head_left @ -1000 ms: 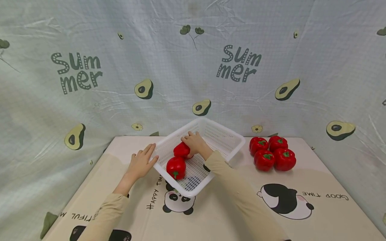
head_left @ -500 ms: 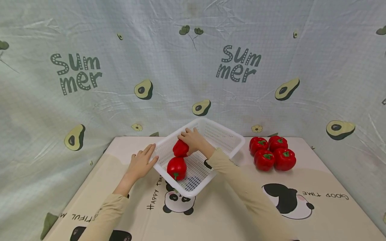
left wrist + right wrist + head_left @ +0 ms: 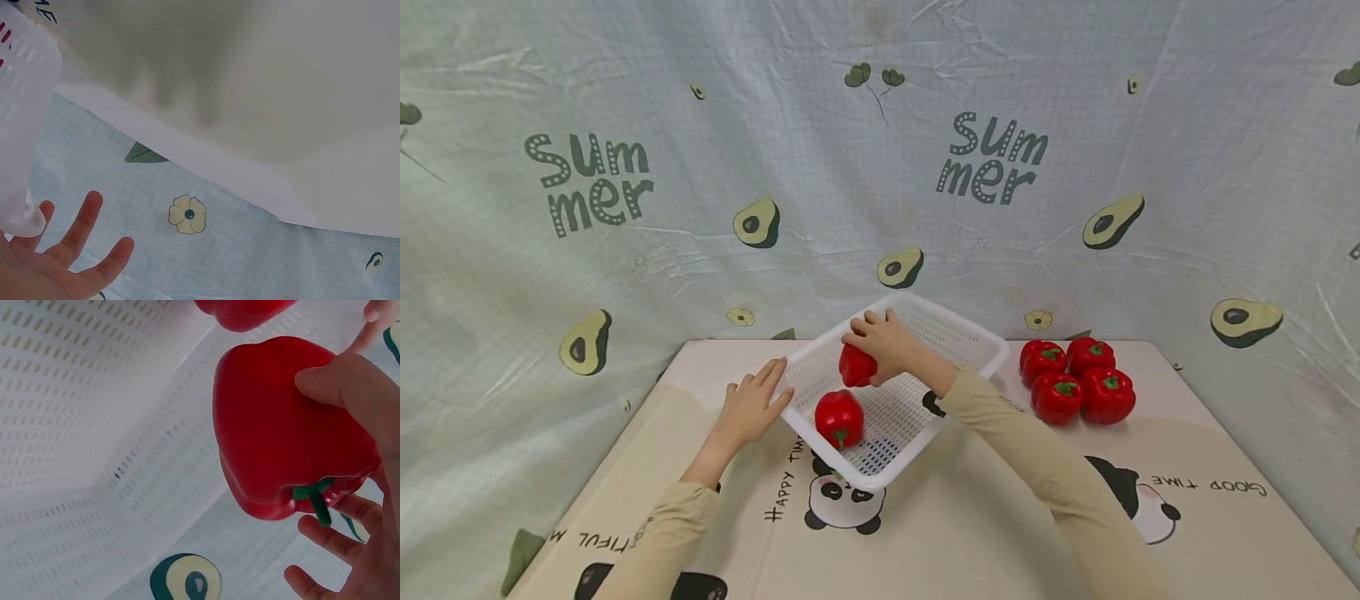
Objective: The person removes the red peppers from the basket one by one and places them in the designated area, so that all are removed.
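Note:
A white perforated plastic basket [image 3: 970,325] stands at an angle on the table. My right hand [image 3: 891,346] grips a red bell pepper [image 3: 857,365] above the basket's inside. In the right wrist view, the thumb lies across this pepper [image 3: 281,425] and its green stem points toward the fingers. A second red bell pepper [image 3: 839,419] lies in the basket's near left part. At the left corner my left hand [image 3: 748,407] touches the basket's rim, fingers extended. The left wrist view shows these fingers [image 3: 78,228] spread beside the basket wall [image 3: 25,125].
Several red bell peppers [image 3: 1078,383] with green stems stand grouped right of the basket. The tabletop [image 3: 970,517] has a cream cover printed with pandas and words. Behind it hangs a pale curtain [image 3: 820,167] with avocado prints.
The right hand has raised the gripped bell pepper, parting it from the other pepper in the basket, and shifted slightly to the right. The left hand and basket have stayed in place.

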`<state>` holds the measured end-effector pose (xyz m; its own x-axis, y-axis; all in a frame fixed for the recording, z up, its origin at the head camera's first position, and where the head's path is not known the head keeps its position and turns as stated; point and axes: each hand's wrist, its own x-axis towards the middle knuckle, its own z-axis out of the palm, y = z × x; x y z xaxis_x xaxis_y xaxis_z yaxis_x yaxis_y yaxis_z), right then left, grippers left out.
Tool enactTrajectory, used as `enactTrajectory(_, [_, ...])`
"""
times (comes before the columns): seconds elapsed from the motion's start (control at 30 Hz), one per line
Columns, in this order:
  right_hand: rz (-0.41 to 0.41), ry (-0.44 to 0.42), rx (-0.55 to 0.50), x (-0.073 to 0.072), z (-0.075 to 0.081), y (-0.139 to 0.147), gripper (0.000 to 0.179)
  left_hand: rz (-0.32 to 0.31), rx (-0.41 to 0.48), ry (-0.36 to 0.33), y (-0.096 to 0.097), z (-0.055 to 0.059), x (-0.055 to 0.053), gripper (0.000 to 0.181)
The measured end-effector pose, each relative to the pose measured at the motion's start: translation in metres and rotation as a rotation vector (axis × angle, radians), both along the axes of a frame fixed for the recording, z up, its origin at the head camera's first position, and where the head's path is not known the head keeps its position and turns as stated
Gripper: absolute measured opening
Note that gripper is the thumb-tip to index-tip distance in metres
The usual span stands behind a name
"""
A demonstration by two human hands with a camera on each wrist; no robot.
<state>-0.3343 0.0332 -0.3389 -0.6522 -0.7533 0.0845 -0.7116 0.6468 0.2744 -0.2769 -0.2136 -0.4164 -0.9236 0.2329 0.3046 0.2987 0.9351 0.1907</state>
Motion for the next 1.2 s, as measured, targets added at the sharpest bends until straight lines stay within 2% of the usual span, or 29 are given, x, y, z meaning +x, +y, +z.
enactTrajectory(0.17, [0.031,-0.006,-0.039,0.009,0.005,0.011,0.073,0.003,-0.007,-0.003,0.0,0.0,0.0,0.057])
enactTrajectory(0.4, [0.058,0.019,-0.035,0.023,0.009,0.025,0.073,0.002,-0.009,-0.001,0.001,0.0,0.0,0.056])
enactTrajectory(0.63, [0.096,0.034,-0.032,0.035,0.009,0.037,0.075,-0.029,0.032,0.069,-0.001,-0.006,-0.002,0.06])
enactTrajectory(0.73, [0.11,0.031,-0.035,0.039,0.008,0.043,0.075,-0.022,0.019,0.054,-0.001,-0.007,-0.003,0.059])
enactTrajectory(0.77, [0.112,0.027,-0.039,0.041,0.008,0.045,0.075,-0.022,0.029,0.029,0.0,-0.002,-0.001,0.058])
enactTrajectory(0.9, [0.121,0.02,-0.066,0.047,0.008,0.053,0.075,-0.006,-0.007,0.004,0.0,-0.001,-0.002,0.057])
enactTrajectory(1.2, [0.157,0.037,-0.141,0.058,0.004,0.073,0.077,0.001,-0.007,0.016,-0.001,-0.001,-0.001,0.057])
